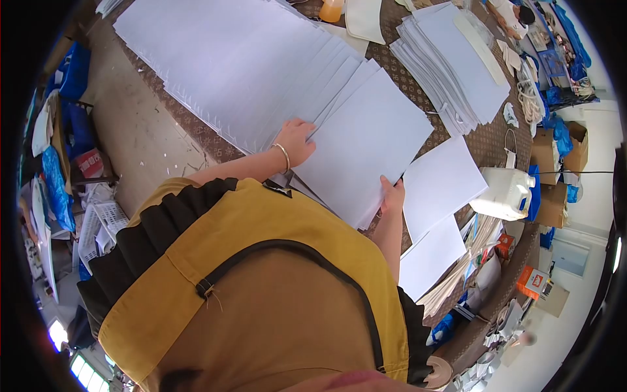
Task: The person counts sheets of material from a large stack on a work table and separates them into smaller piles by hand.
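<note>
A stack of large white sheets (372,130), like paper or thin card, lies at a slant in front of me. My left hand (297,142), with a bangle at the wrist, is closed at the stack's left edge, fingers bent over the sheet edges. My right hand (392,195) pinches the near right edge, thumb on top and the other fingers mostly hidden beneath. Left of this stack, a long row of overlapping white sheets (222,65) spreads across the table. Two separate white sheets, an upper one (444,183) and a lower one (432,258), lie beside my right hand.
The table has a brown patterned cover (408,78). Another fanned sheet pile (450,65) lies at the far right. A white plastic jug (503,194) stands by the right edge. Blue crates (75,72) are at left; cardboard boxes (552,202) at right. Another person (509,16) is far off.
</note>
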{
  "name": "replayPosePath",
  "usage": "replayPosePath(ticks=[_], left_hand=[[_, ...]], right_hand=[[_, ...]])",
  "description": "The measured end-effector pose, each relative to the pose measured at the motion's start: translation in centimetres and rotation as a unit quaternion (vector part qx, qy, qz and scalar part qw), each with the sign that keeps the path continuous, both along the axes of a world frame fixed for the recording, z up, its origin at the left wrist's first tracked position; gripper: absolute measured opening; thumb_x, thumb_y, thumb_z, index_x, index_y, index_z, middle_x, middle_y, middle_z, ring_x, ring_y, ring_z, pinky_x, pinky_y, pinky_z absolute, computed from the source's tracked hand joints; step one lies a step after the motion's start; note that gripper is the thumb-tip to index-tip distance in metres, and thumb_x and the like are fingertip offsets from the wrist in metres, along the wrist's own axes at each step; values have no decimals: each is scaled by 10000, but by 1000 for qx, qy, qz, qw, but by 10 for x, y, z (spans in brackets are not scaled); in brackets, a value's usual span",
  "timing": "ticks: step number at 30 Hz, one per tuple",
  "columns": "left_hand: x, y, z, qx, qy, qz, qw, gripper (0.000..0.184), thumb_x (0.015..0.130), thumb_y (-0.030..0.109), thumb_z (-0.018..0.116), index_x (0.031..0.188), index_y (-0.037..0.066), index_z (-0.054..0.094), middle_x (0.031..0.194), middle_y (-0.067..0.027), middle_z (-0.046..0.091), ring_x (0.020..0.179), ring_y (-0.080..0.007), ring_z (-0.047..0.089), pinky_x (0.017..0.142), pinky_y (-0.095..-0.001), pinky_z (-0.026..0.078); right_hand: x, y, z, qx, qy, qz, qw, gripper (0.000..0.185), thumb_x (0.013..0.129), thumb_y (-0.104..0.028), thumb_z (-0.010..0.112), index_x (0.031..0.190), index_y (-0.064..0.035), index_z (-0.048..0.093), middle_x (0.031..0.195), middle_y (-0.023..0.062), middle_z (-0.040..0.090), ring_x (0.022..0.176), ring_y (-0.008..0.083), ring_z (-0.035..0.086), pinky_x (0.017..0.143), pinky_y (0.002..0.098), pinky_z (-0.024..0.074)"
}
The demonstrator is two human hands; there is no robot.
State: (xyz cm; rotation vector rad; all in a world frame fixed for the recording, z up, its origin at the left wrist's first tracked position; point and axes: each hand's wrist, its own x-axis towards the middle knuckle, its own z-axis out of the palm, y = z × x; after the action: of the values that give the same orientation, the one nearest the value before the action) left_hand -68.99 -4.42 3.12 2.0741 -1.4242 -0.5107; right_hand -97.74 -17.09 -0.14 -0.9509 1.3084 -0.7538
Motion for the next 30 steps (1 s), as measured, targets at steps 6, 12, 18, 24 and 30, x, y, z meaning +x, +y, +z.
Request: replayPosePath(ticks=[6, 12, 18, 24, 30], left_hand=[[28, -37, -22, -3, 75, 110, 991, 246, 754, 170, 556, 955, 29, 577, 901, -158, 583, 867, -300, 538, 761, -371, 439], [37, -48, -5, 4, 127, 78, 989, 194, 784, 187, 519, 823, 17, 604, 790, -161, 618, 776, -315, 586, 716, -388, 465], [47, -54, -11, 58, 89, 114, 988, 210, 785, 175, 518, 931, 38, 582, 904, -159, 607, 848, -312, 573, 761, -376, 457], [20, -31, 3, -31, -40, 27, 998, 382, 752, 192, 548, 1107, 56, 516, 1159, -185, 503, 1056, -338, 476, 884, -404, 394], [-23, 1, 12, 58, -96, -86, 990, 555, 727, 249, 559, 1222, 33, 427, 1346, -221, 284, 1250, -396, 240, 1013, -466, 232]], right_hand=[[0, 1, 2, 7, -6, 13, 1000, 416, 730, 8, 612, 1116, 9, 458, 1065, 130, 555, 939, 247, 544, 828, 362, 443], [8, 3, 3, -33, -10, -6, 999, 420, 729, 6, 604, 1120, 1, 451, 1060, 123, 554, 936, 240, 544, 831, 356, 441], [19, -4, -3, -52, -4, -8, 999, 416, 718, -31, 632, 1099, 10, 472, 1006, 109, 575, 891, 213, 554, 794, 331, 449], [19, -1, 0, -89, 157, -57, 982, 350, 702, -78, 665, 1006, 41, 540, 889, 100, 609, 790, 178, 570, 717, 285, 448], [13, 12, 3, -100, 237, -68, 964, 327, 690, -113, 685, 952, 46, 567, 852, 93, 611, 748, 147, 563, 668, 264, 444]])
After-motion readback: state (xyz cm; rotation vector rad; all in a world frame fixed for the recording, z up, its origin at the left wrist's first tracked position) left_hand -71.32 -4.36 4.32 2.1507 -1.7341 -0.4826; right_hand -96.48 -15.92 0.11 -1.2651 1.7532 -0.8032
